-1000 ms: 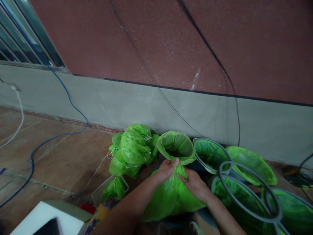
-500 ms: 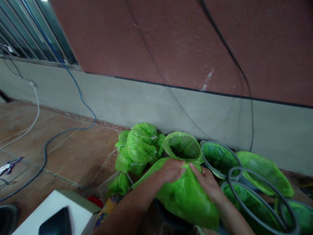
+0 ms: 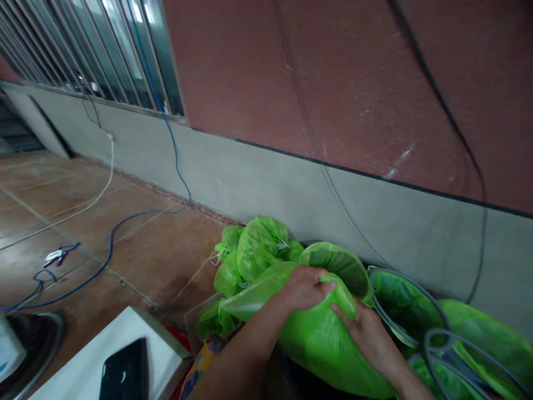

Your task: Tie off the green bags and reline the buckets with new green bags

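A bright green translucent net bag (image 3: pixel 320 350), bulging at its lower right, lies across the front. My left hand (image 3: pixel 307 286) is closed around its gathered upper part. My right hand (image 3: pixel 364 328) grips the same bag from the right, thumb toward the left hand. A loose flap of the bag spreads left past my left forearm. Below the bag shows part of a dark tub (image 3: pixel 287 369); what is inside is hidden. Just behind my hands stands an open green net bag (image 3: pixel 337 258).
Several tied green bags (image 3: pixel 258 250) are piled by the wall. Right of me are green bags with grey hoops (image 3: pixel 410 278). A white box (image 3: pixel 137 328) carries a black phone (image 3: pixel 125 369). A blue cable (image 3: pixel 112 239) and scissors (image 3: pixel 60 254) lie on the floor.
The view has turned left, so the scene sits farther right. Both hands stay on the bag; its gathered top now bulges up between them, and its left flap spreads wider.
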`<state>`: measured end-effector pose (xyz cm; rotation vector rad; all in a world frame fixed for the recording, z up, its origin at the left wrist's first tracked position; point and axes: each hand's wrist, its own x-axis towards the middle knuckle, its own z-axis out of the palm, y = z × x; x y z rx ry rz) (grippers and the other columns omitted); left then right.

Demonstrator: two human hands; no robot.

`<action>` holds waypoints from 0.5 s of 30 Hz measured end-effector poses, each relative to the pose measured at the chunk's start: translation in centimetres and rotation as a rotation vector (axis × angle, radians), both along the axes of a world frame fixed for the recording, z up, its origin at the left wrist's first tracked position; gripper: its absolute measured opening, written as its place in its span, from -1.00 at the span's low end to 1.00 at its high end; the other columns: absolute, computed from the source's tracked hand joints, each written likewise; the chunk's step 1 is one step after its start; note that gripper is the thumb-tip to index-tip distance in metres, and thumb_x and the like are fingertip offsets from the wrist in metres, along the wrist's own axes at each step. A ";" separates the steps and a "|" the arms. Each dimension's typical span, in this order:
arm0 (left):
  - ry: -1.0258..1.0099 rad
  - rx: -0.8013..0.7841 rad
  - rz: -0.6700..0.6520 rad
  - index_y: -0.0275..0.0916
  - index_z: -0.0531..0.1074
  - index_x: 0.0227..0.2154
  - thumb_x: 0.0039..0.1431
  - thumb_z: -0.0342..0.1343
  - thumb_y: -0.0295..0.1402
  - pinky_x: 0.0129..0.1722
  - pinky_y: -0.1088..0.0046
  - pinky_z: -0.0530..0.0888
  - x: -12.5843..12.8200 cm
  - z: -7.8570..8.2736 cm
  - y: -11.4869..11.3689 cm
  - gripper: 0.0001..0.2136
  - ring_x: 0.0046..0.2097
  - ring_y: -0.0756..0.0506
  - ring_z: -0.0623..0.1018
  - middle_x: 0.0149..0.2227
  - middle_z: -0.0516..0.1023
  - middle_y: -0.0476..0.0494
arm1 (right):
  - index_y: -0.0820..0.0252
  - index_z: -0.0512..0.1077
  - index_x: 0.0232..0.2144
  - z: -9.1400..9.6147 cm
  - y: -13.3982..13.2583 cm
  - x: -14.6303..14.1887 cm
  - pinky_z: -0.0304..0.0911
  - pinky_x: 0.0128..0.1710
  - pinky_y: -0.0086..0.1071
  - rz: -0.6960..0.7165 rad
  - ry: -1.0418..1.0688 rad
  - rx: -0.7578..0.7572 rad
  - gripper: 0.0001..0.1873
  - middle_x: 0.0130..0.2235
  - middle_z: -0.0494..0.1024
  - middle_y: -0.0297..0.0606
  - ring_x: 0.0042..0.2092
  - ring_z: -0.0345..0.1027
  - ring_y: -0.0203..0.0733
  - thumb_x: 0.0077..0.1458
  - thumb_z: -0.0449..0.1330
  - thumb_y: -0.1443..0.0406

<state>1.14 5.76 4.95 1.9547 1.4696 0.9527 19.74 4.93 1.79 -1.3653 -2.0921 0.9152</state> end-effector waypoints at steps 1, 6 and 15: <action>-0.019 0.064 0.059 -0.17 0.50 -0.43 0.13 0.08 -0.27 -0.11 0.36 0.44 -0.9 0.4 0.0 -0.85 -0.25 -0.08 0.54 -0.43 0.55 -0.04 | 0.21 0.43 0.00 0.1 0.5 -1.0 0.29 0.07 -0.17 0.010 0.039 -0.007 -0.52 0.00 0.55 -0.10 0.06 0.40 0.05 0.12 0.10 0.07; -0.176 0.345 0.514 -0.19 0.35 -0.01 0.12 0.08 -0.26 0.21 0.15 0.25 -5.1 2.3 -0.1 -0.64 0.17 -0.20 0.32 0.13 0.36 -0.22 | 0.25 0.48 -0.12 1.6 4.5 -7.6 0.34 -0.06 -0.18 -0.154 0.164 0.098 -0.53 -0.15 0.61 -0.09 -0.12 0.48 0.03 0.12 0.05 0.03; -0.381 0.125 0.540 -0.16 0.39 -0.16 0.14 -0.02 -0.45 0.14 0.14 0.35 -2.9 1.5 0.2 -0.78 0.07 -0.17 0.40 -0.01 0.45 -0.18 | 0.43 0.47 -0.11 2.9 14.7 -19.5 0.15 0.08 -0.14 -0.028 -0.175 0.509 -0.60 -0.02 0.48 0.09 0.04 0.30 0.04 0.04 -0.01 0.44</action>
